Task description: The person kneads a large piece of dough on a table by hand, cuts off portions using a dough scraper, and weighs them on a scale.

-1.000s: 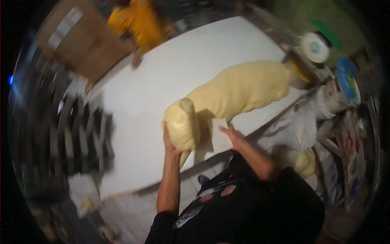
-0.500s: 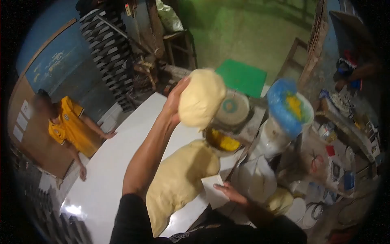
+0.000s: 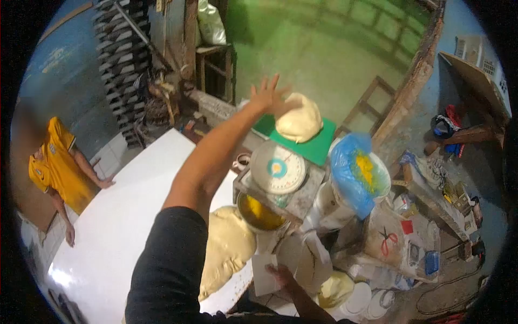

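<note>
- I have the left hand (image 3: 271, 100) stretched far forward, its fingers spread apart, beside the round dough lump (image 3: 300, 122); the fingertips blur at the lump's edge, so I cannot tell from here whether they touch it.
- The lump sits on a green board (image 3: 314, 149), just beyond the round white dial of a weighing scale (image 3: 278, 168); I cannot make out how the board is supported.
- My right hand (image 3: 281, 275) is low in the view, pinching a flat white scraper (image 3: 264, 274) by its edge, thumb across its face.
- Near that scraper I see the large dough mass (image 3: 229, 245) on the white table (image 3: 127, 227), partly hidden behind my outstretched left arm and its black sleeve (image 3: 170, 259).
- Between that mass and the scale, I get 1 metal bowl (image 3: 241, 215) with yellow stuff inside.
- Right of the scale, a blue plastic bag (image 3: 348, 186) with more yellow stuff lies over a white bucket (image 3: 381, 181).
- Farther right I pick out 1 pair of red-handled scissors (image 3: 388, 244).
- Across the table, I see 1 co-worker in a yellow shirt (image 3: 60, 159), both hands at the table's edge.
</note>
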`<control>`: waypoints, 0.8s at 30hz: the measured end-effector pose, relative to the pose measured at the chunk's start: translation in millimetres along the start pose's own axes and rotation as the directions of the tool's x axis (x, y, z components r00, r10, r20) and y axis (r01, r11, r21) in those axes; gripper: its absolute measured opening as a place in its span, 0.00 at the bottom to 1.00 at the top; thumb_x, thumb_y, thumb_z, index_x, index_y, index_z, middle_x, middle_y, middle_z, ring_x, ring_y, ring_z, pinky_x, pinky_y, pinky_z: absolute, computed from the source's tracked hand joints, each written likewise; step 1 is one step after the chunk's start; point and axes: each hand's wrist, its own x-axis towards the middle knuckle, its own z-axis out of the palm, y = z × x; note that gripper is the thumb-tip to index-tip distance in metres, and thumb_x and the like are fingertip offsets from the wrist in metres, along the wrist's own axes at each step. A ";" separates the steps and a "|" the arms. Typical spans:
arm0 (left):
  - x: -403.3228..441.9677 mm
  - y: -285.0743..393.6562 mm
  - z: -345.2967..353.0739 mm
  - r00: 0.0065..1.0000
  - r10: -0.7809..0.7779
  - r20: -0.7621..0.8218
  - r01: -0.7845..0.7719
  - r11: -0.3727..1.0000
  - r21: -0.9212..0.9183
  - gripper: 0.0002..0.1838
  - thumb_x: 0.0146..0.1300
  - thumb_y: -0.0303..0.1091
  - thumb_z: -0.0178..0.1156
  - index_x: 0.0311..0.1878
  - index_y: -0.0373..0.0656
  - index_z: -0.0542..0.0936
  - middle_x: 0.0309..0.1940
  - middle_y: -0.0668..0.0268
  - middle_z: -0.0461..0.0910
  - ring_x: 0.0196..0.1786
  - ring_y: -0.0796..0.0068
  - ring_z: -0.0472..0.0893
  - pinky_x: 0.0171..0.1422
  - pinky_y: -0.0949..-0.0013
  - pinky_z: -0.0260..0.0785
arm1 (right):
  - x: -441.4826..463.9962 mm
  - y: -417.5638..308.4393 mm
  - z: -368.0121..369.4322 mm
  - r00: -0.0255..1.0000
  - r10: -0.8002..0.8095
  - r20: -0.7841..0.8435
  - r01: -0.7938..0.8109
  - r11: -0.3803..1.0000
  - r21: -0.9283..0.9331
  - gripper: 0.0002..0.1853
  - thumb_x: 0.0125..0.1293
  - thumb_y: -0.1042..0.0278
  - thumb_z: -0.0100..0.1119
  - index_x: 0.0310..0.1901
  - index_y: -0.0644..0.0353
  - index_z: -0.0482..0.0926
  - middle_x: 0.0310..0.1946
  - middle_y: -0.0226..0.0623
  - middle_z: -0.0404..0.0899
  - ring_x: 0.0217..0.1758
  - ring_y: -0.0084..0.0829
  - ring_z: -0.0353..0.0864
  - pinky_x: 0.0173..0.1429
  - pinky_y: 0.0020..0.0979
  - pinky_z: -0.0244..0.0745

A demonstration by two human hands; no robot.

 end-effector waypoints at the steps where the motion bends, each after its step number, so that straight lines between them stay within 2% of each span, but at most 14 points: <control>1: -6.6 -6.9 -15.2 0.985 -0.015 -0.170 0.011 1.000 -0.024 0.56 0.63 0.77 0.57 0.81 0.40 0.62 0.80 0.43 0.59 0.81 0.39 0.59 0.84 0.55 0.53 | -3.7 -13.2 3.4 0.998 -0.045 0.034 0.044 0.998 0.048 0.23 0.72 0.49 0.67 0.54 0.63 0.84 0.43 0.34 0.86 0.45 0.30 0.84 0.51 0.38 0.78; 2: -11.2 -29.8 -15.6 0.919 -0.090 -0.383 -0.011 0.967 -0.255 0.53 0.65 0.73 0.58 0.80 0.40 0.63 0.80 0.45 0.61 0.80 0.41 0.62 0.83 0.56 0.56 | -23.9 -50.0 12.0 0.998 0.027 0.063 -0.033 0.996 0.082 0.22 0.72 0.50 0.67 0.54 0.62 0.85 0.43 0.34 0.86 0.46 0.30 0.85 0.51 0.37 0.78; 4: -95.4 -27.9 -59.6 0.890 -0.193 -0.413 -0.130 0.760 -0.636 0.42 0.71 0.60 0.62 0.77 0.40 0.67 0.76 0.47 0.68 0.75 0.47 0.71 0.78 0.56 0.63 | -32.7 -46.5 21.7 0.988 -0.033 0.148 -0.003 0.971 0.238 0.21 0.73 0.52 0.65 0.56 0.62 0.84 0.43 0.35 0.86 0.47 0.29 0.85 0.52 0.35 0.79; 5: -156.1 -23.6 -74.1 0.911 -0.207 -0.356 -0.061 0.787 -0.614 0.34 0.72 0.49 0.64 0.74 0.37 0.71 0.71 0.49 0.74 0.70 0.54 0.77 0.73 0.59 0.68 | -16.9 -24.8 27.1 0.968 -0.181 0.173 0.108 0.926 0.361 0.21 0.74 0.54 0.64 0.58 0.63 0.83 0.44 0.35 0.86 0.47 0.28 0.86 0.52 0.34 0.80; 6: -206.6 -60.7 -53.4 0.918 -0.136 -0.373 -0.102 0.827 -0.553 0.32 0.72 0.46 0.65 0.72 0.36 0.72 0.69 0.49 0.76 0.69 0.55 0.77 0.72 0.59 0.68 | -23.8 -19.8 37.4 0.969 -0.172 0.178 0.093 0.919 0.382 0.21 0.74 0.54 0.64 0.58 0.63 0.83 0.44 0.35 0.86 0.47 0.28 0.86 0.52 0.34 0.80; 8: -349.0 -81.0 -45.8 0.954 -0.110 -0.278 0.037 0.967 -0.253 0.29 0.71 0.38 0.66 0.70 0.37 0.74 0.70 0.48 0.75 0.71 0.52 0.75 0.76 0.56 0.65 | -29.1 -37.6 53.6 0.929 -0.162 0.333 0.048 0.944 0.326 0.23 0.74 0.58 0.64 0.63 0.64 0.78 0.47 0.35 0.86 0.49 0.28 0.86 0.54 0.33 0.80; 9: -421.6 -96.2 -36.0 0.960 -0.130 -0.249 0.067 0.967 -0.247 0.30 0.71 0.37 0.66 0.72 0.37 0.72 0.71 0.48 0.74 0.74 0.49 0.73 0.77 0.54 0.64 | -31.5 -36.3 63.7 0.930 -0.168 0.328 0.050 0.939 0.341 0.23 0.74 0.58 0.64 0.63 0.64 0.78 0.47 0.35 0.86 0.49 0.28 0.86 0.54 0.33 0.80; 12: -640.8 -121.1 -28.2 0.907 -0.396 -0.145 0.395 0.918 -0.034 0.32 0.72 0.36 0.63 0.76 0.37 0.69 0.78 0.47 0.64 0.81 0.44 0.61 0.83 0.49 0.55 | -53.1 -36.2 101.3 0.868 -0.130 0.479 0.029 0.977 0.212 0.26 0.72 0.62 0.64 0.67 0.65 0.75 0.54 0.36 0.84 0.55 0.29 0.83 0.59 0.33 0.78; 14: -758.3 -112.0 -45.5 0.842 -0.524 -0.129 0.536 0.839 0.091 0.33 0.71 0.37 0.63 0.76 0.38 0.68 0.79 0.44 0.61 0.81 0.37 0.57 0.84 0.45 0.51 | -85.9 -48.3 133.5 0.886 -0.087 0.456 0.039 0.993 0.114 0.26 0.72 0.61 0.65 0.67 0.66 0.75 0.54 0.36 0.84 0.56 0.30 0.82 0.59 0.33 0.77; 15: -792.2 -92.8 -60.5 0.797 -0.591 -0.123 0.604 0.783 0.152 0.34 0.71 0.38 0.63 0.77 0.38 0.67 0.79 0.44 0.61 0.81 0.37 0.57 0.84 0.44 0.50 | -95.9 -49.1 148.2 0.900 -0.038 0.433 0.037 0.999 0.009 0.27 0.72 0.60 0.65 0.66 0.66 0.75 0.53 0.37 0.83 0.57 0.30 0.82 0.60 0.33 0.76; 17: -860.4 -82.3 -70.3 0.717 -0.692 -0.084 0.697 0.708 0.111 0.35 0.69 0.38 0.64 0.76 0.37 0.67 0.78 0.44 0.62 0.81 0.37 0.58 0.83 0.43 0.51 | -79.9 -14.9 174.7 0.880 -0.109 0.462 0.132 0.991 -0.018 0.28 0.71 0.58 0.68 0.65 0.67 0.76 0.52 0.37 0.84 0.56 0.30 0.80 0.61 0.31 0.74; 19: -901.1 -84.2 -69.7 0.786 -0.609 -0.110 0.618 0.767 0.173 0.35 0.68 0.38 0.65 0.76 0.39 0.68 0.77 0.43 0.64 0.79 0.37 0.60 0.82 0.42 0.53 | -51.8 22.7 195.3 0.805 -0.110 0.582 0.198 0.976 -0.089 0.29 0.69 0.56 0.70 0.65 0.67 0.76 0.53 0.37 0.84 0.56 0.29 0.80 0.60 0.30 0.74; 21: -895.6 -76.8 -71.9 0.784 -0.609 -0.119 0.621 0.768 0.160 0.34 0.68 0.38 0.65 0.76 0.41 0.69 0.76 0.44 0.65 0.78 0.37 0.63 0.81 0.43 0.55 | -58.3 28.3 207.0 0.817 -0.078 0.571 0.157 0.983 -0.090 0.29 0.69 0.56 0.71 0.63 0.67 0.77 0.51 0.36 0.84 0.54 0.27 0.80 0.58 0.30 0.74; 24: -858.0 -72.1 -79.8 0.780 -0.601 -0.175 0.625 0.759 0.183 0.31 0.68 0.37 0.65 0.73 0.42 0.73 0.73 0.47 0.70 0.74 0.40 0.68 0.77 0.43 0.60 | -62.1 21.8 211.3 0.840 -0.082 0.536 0.244 0.940 -0.239 0.26 0.70 0.57 0.70 0.61 0.66 0.78 0.49 0.34 0.85 0.52 0.26 0.80 0.57 0.30 0.75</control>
